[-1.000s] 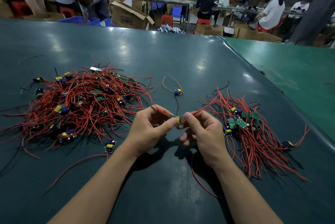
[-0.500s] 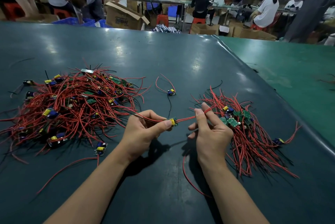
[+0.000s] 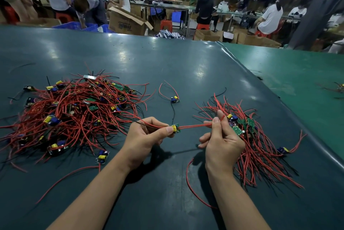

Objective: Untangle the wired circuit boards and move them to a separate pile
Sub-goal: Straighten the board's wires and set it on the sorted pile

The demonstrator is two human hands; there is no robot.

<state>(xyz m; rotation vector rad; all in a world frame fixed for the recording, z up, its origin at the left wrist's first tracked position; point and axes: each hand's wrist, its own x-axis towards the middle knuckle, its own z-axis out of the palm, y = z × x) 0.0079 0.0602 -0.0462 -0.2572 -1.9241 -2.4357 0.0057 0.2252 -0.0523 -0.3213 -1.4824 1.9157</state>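
- Two hands work one circuit board (image 3: 175, 128) above the counter (image 3: 186, 73), between a large tangled pile (image 3: 74, 110) on the left and a smaller sorted pile (image 3: 251, 142) on the right.
- The left hand (image 3: 143, 138) pinches the board between thumb and fingers, its yellow part showing at the thumb tip; red wires run back from it toward the tangled pile.
- The right hand (image 3: 221, 140) pinches the red wires (image 3: 195, 126) that run from the board, holding them taut between thumb and forefinger, with the other fingers loosely curled.
- Judged from this, the step in hand is straightening the freed board's leads, with the placing on the sorted pile not yet done.
- Whether the trailing wires on the left are fully clear of the heap cannot be told; they pass close over it.
- The next move likely calls for drawing the wires clear without snagging neighbours, then carrying the board right and laying it with its wires alongside the others.
- One lone board (image 3: 175, 99) lies apart between the piles, and another (image 3: 102, 156) sits just beside the heap's near edge.
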